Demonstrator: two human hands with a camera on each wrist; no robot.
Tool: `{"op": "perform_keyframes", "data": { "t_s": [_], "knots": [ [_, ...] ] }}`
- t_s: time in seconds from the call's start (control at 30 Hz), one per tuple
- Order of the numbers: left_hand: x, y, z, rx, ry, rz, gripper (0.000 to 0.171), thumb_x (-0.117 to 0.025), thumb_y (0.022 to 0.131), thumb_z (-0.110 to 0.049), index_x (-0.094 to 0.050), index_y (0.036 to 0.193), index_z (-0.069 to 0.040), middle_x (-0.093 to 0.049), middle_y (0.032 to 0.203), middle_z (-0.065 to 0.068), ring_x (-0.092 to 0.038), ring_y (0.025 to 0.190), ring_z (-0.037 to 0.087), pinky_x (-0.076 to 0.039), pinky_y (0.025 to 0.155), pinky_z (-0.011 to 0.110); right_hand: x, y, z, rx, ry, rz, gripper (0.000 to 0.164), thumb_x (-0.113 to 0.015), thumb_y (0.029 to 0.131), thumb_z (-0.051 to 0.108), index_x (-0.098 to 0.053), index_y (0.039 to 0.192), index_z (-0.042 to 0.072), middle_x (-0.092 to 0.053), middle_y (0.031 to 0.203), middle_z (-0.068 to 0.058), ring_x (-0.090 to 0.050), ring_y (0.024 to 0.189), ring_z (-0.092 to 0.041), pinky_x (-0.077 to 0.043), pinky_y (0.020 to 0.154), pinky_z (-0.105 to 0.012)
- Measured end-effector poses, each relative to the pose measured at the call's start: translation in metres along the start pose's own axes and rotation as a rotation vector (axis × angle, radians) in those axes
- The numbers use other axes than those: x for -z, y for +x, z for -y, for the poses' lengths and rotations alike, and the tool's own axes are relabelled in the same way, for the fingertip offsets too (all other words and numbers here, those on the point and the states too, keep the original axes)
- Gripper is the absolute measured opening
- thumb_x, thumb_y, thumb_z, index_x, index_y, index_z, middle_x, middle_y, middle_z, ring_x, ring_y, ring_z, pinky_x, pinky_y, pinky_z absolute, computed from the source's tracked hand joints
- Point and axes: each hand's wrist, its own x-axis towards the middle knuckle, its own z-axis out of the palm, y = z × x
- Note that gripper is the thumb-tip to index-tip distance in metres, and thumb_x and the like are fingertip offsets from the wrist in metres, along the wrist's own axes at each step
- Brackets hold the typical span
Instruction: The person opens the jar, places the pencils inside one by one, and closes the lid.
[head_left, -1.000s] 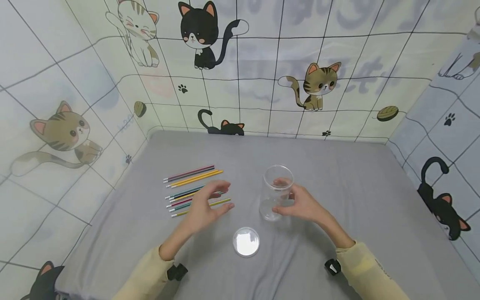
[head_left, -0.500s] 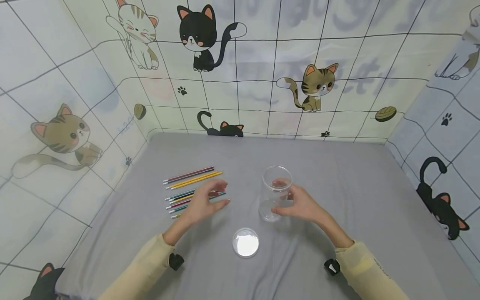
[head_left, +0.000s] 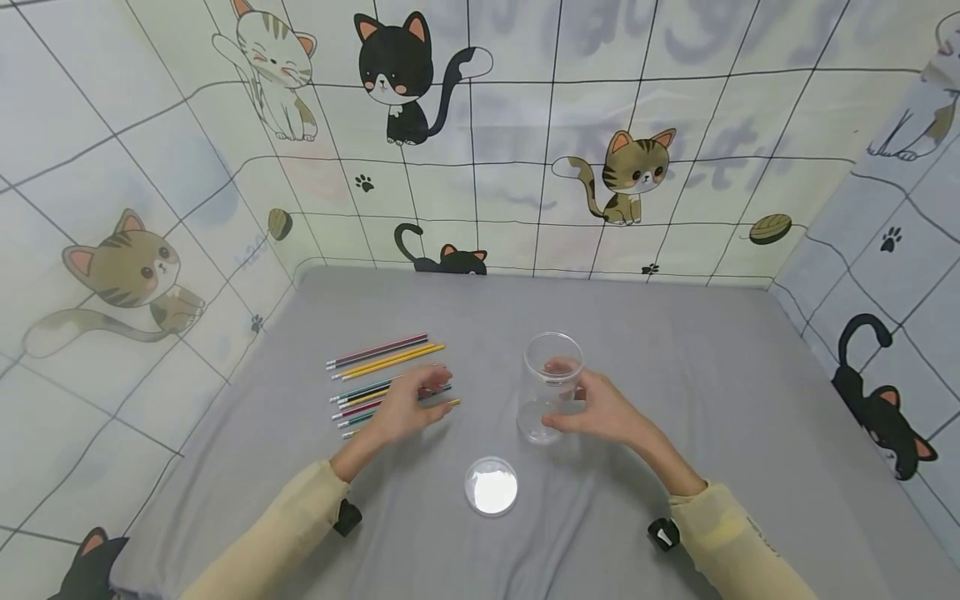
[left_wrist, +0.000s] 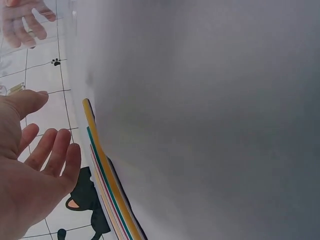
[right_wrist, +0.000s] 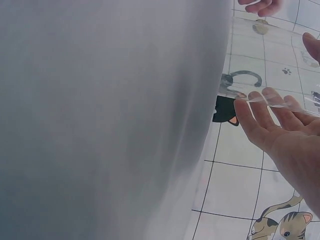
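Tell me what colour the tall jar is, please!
It has no colour: the jar is clear and see-through. The head view shows it best.

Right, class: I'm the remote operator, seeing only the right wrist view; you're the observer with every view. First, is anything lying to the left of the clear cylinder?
Observer: Yes, the head view shows a group of pencils there.

Operator: Thanks. The top of the clear cylinder is outside my frame; is it covered?

Observer: No, the head view shows its rim open, with nothing over it.

Operator: And is there anything on the near side of it?

Observer: Yes, a round disc lies flat on the grey cloth, apart from the cylinder.
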Motion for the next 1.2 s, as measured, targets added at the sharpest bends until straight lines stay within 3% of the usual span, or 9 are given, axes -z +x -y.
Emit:
{"op": "perform_keyframes", "data": {
  "t_s": [0.4,0.63,0.93,1.2],
  "knots": [
    [-0.006,0.005,-0.005,0.092,0.077,0.044,0.041,-0.082,0.079,0.000,-0.064,0.116,0.003,-0.066,0.110,0.018,-0.065,0.096,0.030,-0.056,0.081,0.046,-0.001,0.000,-0.002,0.011,0.002,-0.007,0.071,-0.086,0.076,0.013,-0.052,0.136,-0.002,-0.060,0.131,-0.015,-0.061,0.109,-0.039,-0.052,0.088,-0.053],
    [-0.010,0.006,-0.004,0.086,0.123,0.037,0.039,-0.082,0.078,0.000,-0.065,0.113,0.001,-0.066,0.106,0.016,-0.065,0.093,0.029,-0.055,0.077,0.043,-0.001,0.000,-0.004,0.025,0.009,-0.011,0.068,-0.086,0.077,0.013,-0.053,0.135,-0.002,-0.060,0.130,-0.015,-0.061,0.108,-0.039,-0.053,0.087,-0.054],
    [-0.013,0.007,-0.002,0.142,0.160,0.060,0.036,-0.082,0.079,-0.002,-0.067,0.112,0.000,-0.066,0.106,0.014,-0.064,0.096,0.028,-0.054,0.083,0.043,0.000,0.000,-0.003,0.003,0.010,-0.005,0.070,-0.087,0.077,0.015,-0.053,0.136,-0.001,-0.060,0.131,-0.015,-0.061,0.110,-0.037,-0.053,0.089,-0.049],
    [-0.017,0.008,0.003,0.128,0.218,0.065,0.035,-0.083,0.077,0.000,-0.067,0.108,-0.001,-0.067,0.100,0.013,-0.065,0.090,0.026,-0.055,0.078,0.040,-0.001,-0.001,-0.001,-0.011,0.013,-0.003,0.071,-0.087,0.077,0.015,-0.052,0.137,-0.002,-0.059,0.133,-0.016,-0.062,0.110,-0.033,-0.052,0.091,-0.046]
  ]
}}
